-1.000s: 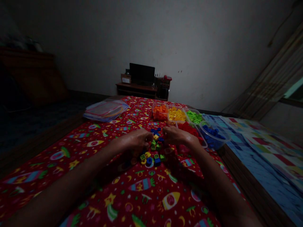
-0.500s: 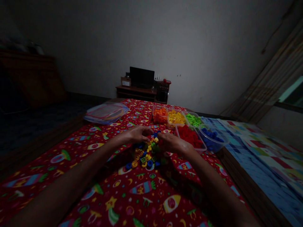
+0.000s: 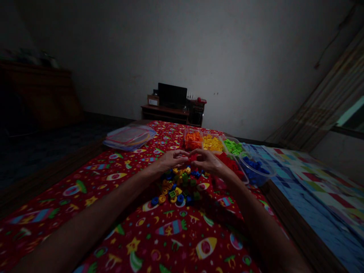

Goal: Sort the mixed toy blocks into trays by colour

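My left hand (image 3: 171,159) and my right hand (image 3: 208,161) are raised together above a small heap of mixed coloured plastic pieces (image 3: 178,185) on the red patterned cloth (image 3: 159,231). The fingertips of both hands pinch a small red piece (image 3: 193,157) between them. Just beyond my right hand lies a clear tub of red pieces (image 3: 233,165), partly hidden by that hand.
Clear tubs of orange (image 3: 192,139), yellow (image 3: 212,143), green (image 3: 233,146) and blue pieces (image 3: 256,168) sit in a row at the far right. A stack of tub lids (image 3: 129,136) lies far left. A checked blanket (image 3: 309,193) lies right. A low dark cabinet (image 3: 173,110) stands against the wall.
Both hands have lifted off the heap of pieces and come together, fingertips now pinching a red piece. The heap they covered a second ago lies exposed.
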`<action>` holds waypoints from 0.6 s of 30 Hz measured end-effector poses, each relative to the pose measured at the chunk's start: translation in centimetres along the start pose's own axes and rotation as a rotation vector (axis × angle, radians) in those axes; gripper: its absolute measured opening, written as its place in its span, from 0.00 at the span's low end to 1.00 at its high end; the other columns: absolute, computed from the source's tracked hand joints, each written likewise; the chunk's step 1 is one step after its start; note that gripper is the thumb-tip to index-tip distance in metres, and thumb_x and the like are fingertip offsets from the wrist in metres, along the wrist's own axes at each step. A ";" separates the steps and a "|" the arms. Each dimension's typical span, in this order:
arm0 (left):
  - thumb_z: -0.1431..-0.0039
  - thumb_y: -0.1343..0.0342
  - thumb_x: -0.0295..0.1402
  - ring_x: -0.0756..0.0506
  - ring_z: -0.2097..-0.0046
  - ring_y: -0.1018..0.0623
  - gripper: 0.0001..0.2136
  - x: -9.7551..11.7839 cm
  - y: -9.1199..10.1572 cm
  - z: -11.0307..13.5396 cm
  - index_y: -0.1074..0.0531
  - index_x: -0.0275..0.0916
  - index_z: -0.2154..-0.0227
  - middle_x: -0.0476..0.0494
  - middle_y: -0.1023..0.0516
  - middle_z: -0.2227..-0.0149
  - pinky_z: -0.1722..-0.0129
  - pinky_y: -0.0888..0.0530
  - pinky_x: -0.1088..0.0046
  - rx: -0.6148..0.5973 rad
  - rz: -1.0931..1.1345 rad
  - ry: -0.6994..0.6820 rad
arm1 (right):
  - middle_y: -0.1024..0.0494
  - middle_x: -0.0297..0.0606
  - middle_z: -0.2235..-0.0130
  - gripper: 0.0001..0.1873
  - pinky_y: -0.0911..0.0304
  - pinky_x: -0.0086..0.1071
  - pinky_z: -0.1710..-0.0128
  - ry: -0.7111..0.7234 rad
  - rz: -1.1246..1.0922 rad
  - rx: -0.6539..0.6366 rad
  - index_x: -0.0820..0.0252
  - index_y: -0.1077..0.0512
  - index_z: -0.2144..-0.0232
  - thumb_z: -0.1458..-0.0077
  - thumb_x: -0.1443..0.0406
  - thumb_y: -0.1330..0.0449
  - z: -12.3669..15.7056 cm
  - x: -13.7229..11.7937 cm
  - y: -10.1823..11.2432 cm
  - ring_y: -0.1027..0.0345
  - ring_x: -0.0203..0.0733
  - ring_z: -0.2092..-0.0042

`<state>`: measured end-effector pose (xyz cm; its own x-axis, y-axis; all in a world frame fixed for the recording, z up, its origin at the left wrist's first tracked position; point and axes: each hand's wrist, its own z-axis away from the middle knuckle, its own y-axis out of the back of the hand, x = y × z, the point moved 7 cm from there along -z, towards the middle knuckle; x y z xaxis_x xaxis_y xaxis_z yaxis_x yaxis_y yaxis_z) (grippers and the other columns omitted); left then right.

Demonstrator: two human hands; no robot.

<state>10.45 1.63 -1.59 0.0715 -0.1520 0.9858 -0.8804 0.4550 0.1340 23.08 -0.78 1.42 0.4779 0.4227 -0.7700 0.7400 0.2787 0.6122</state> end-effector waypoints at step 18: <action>0.54 0.45 0.49 0.44 0.67 0.23 0.20 0.5 4.6 -0.9 0.25 0.36 0.69 0.44 0.21 0.69 0.67 0.27 0.70 0.128 -0.464 -0.143 | 0.24 0.44 0.59 0.15 0.41 0.26 0.66 -0.484 0.850 0.155 0.61 0.25 0.58 0.49 0.67 0.43 6.1 0.4 11.6 0.31 0.39 0.62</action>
<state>6.89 4.46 -0.38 0.4123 -0.4359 0.8000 -0.8220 0.2007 0.5329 34.73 -2.70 7.12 0.9951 0.0223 -0.0965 0.0981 -0.0849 0.9915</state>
